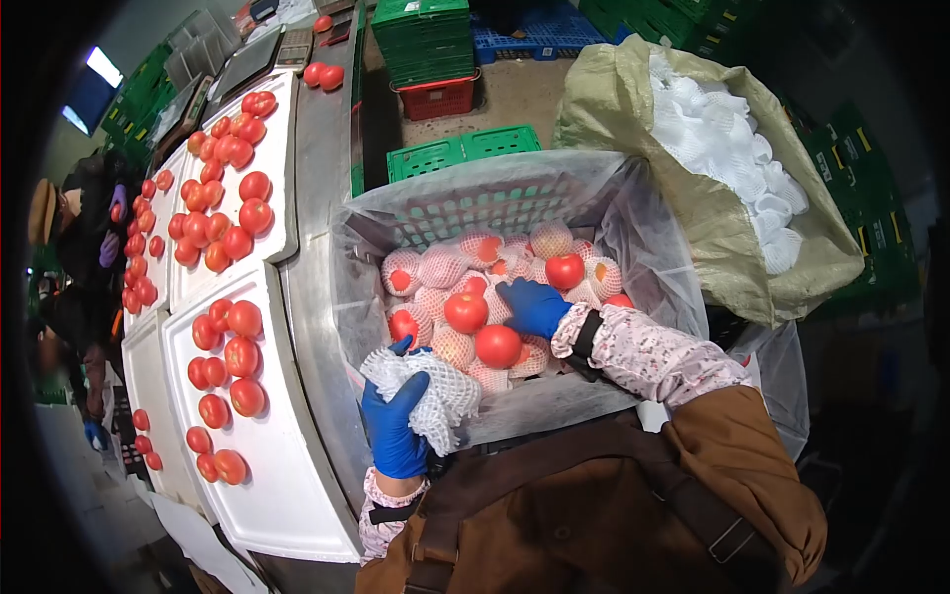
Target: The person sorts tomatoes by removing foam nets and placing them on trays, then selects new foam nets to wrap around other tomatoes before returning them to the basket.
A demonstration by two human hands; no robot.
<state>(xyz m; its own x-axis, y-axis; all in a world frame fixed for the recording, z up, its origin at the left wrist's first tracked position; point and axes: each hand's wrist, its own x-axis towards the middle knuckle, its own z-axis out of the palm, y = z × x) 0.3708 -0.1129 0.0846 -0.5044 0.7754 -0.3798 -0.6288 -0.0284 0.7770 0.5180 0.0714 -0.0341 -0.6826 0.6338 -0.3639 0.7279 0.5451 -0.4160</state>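
Note:
In a blue glove, my left hand [396,416] is closed on a bunch of white foam nets [426,391] at the near left corner of the lined crate [361,238]. My right hand [536,309], also gloved in blue, reaches into the crate. Its fingers bend around a netted tomato [498,305]; the fingertips are partly hidden. Many tomatoes in the crate wear foam nets. Bare ones lie on top, among them a tomato [465,312] and a larger tomato [498,346] near my right hand.
White trays [282,396] with rows of bare tomatoes [246,396] stand at left on a metal table [322,327]. A sack [604,109] of foam nets [712,139] is at right. Green crates [421,45] are stacked behind. Another person's purple-gloved hand [109,247] shows far left.

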